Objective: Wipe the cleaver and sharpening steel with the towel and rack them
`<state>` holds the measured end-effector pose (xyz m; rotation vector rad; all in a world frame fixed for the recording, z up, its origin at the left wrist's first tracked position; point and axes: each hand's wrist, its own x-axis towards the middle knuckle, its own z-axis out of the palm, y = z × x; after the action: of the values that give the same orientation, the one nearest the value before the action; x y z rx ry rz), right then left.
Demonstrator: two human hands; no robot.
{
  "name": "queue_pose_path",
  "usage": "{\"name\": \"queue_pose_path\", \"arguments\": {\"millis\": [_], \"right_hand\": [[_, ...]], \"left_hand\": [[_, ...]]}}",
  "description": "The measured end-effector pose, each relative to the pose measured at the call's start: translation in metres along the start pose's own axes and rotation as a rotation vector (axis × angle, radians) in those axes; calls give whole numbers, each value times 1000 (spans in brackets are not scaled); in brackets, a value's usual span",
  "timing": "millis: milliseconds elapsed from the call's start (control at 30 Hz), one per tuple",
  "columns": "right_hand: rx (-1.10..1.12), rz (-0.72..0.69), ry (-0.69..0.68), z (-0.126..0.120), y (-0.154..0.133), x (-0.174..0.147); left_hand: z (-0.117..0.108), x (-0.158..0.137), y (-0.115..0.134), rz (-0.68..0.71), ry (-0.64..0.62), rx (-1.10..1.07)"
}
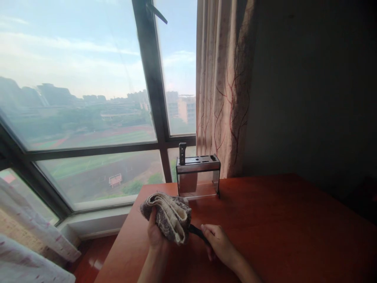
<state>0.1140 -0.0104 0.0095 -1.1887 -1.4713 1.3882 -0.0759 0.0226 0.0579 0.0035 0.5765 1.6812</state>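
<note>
My left hand [156, 232] is closed around a folded grey-brown and cream towel [172, 214], thumb on its near left side. My right hand [219, 243] grips the black handle of a knife [198, 231]. Its handle runs up and left into the towel's right side, and the towel hides the blade. Both hands are above the near part of the table. Just beyond the towel stands a clear-sided knife block [198, 167] with slots in its top. One dark knife handle [182, 153] sticks up from its left end.
The reddish-brown wooden table [265, 220] stretches away to the right. Behind it are a large window with a dark frame [97, 154] and a patterned curtain [224, 86]. Another pale curtain [29, 239] hangs at lower left, beside the table's left edge.
</note>
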Motion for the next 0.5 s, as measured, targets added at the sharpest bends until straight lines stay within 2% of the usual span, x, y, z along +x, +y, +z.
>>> {"name": "queue_pose_path", "arguments": {"millis": [300, 400, 500], "right_hand": [[-4, -30, -13, 0, -2, -2], [-10, -53, -73, 0, -8, -6], [8, -51, -143, -1, -16, -10]], "left_hand": [[-1, 0, -1, 41, -14, 31], [-2, 2, 7, 30, -44, -9], [-5, 6, 22, 88, -94, -55]]}}
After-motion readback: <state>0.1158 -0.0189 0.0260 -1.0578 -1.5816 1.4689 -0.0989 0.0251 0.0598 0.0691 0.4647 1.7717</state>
